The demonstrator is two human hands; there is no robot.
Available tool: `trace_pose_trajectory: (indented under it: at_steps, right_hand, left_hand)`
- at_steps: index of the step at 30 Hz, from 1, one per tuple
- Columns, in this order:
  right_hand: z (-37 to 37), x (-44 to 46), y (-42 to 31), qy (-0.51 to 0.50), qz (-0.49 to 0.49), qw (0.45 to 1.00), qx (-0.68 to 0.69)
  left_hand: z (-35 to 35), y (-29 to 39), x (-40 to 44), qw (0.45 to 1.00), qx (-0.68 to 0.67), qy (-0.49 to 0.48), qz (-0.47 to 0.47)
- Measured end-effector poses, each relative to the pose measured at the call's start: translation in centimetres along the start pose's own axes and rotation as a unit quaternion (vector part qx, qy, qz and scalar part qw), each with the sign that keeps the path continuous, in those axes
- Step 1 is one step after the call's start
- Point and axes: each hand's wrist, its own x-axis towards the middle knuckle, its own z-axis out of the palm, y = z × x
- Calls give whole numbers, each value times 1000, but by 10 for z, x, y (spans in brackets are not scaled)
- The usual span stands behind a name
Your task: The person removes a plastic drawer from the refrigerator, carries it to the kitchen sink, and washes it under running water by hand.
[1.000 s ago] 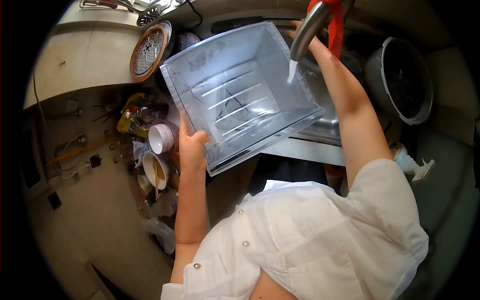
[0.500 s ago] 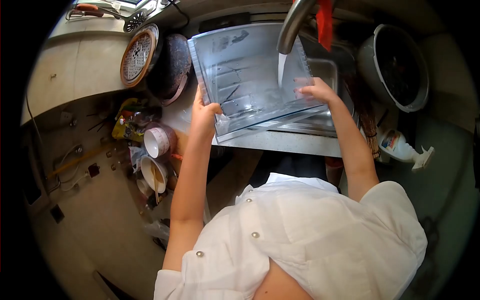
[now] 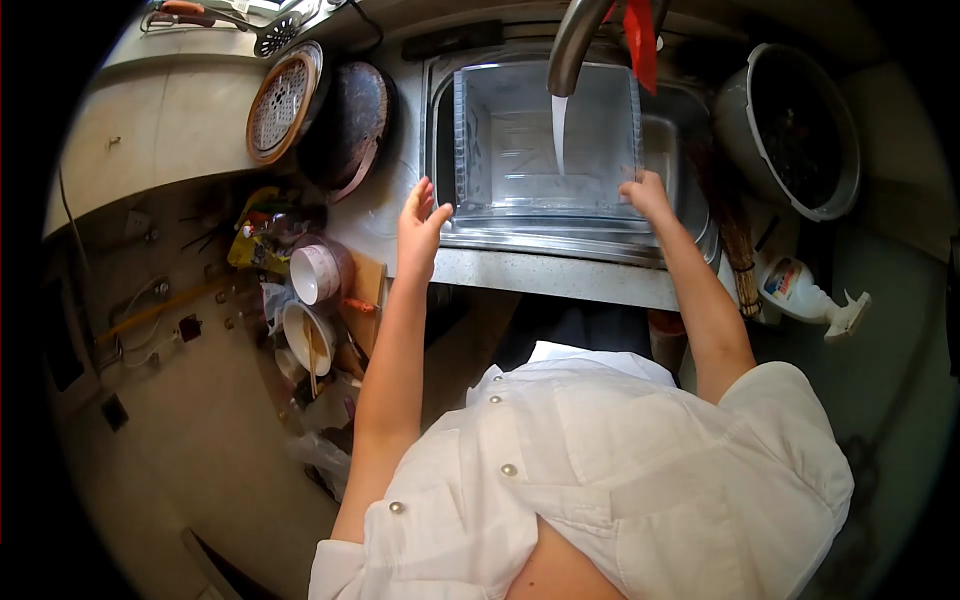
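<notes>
within the metal sink [image 3: 560,243], as the head view is showing, a clear plastic bin [image 3: 520,135] is lying with its open side facing up, beneath the faucet [image 3: 575,50], from which a water stream [image 3: 559,125] is falling into it. of the two hands, the left [image 3: 422,228] is hovering just beside the bin's left edge, empty, its thumb and fingers standing wide apart; the right [image 3: 645,195] is curling its fingers at the bin's right edge, its grip being impossible to tell. right of the sink, a spray bottle [image 3: 798,284] is lying near a straw brush [image 3: 738,255].
</notes>
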Motion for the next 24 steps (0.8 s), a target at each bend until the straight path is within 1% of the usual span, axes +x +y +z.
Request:
trace_pose_trajectory:
  at_steps: [6, 9, 12, 15, 18, 20, 21, 23, 24]
  right_hand:
    - [12, 3, 10, 26, 42, 994, -99]
    - [21, 2, 16, 87, 14, 991, -100]
    - [24, 3, 12, 64, 52, 987, -139]
    - [29, 0, 13, 82, 53, 985, -140]
    - [32, 4, 23, 99, 26, 985, -136]
    - [29, 7, 27, 61, 32, 990, -124]
    - [28, 9, 27, 43, 34, 991, -118]
    - [32, 10, 35, 84, -7, 990, -117]
    - [34, 3, 26, 105, -29, 987, -116]
  left_hand:
    - [-14, -21, -39, 999, -39, 20, -30]
    - [-11, -19, -50, 997, -55, 29, -43]
    - [-3, -25, -52, 994, -91, 29, -59]
    - [12, -25, -47, 991, -121, -1, -62]
    - [34, -19, -37, 987, -140, -20, -74]
    - [48, -21, -27, 983, -155, -42, -85]
    - [55, -19, -23, 981, -154, -51, -105]
    - [69, -25, -7, 969, -188, -82, -138]
    - [78, -19, -2, 965, -184, -89, -163]
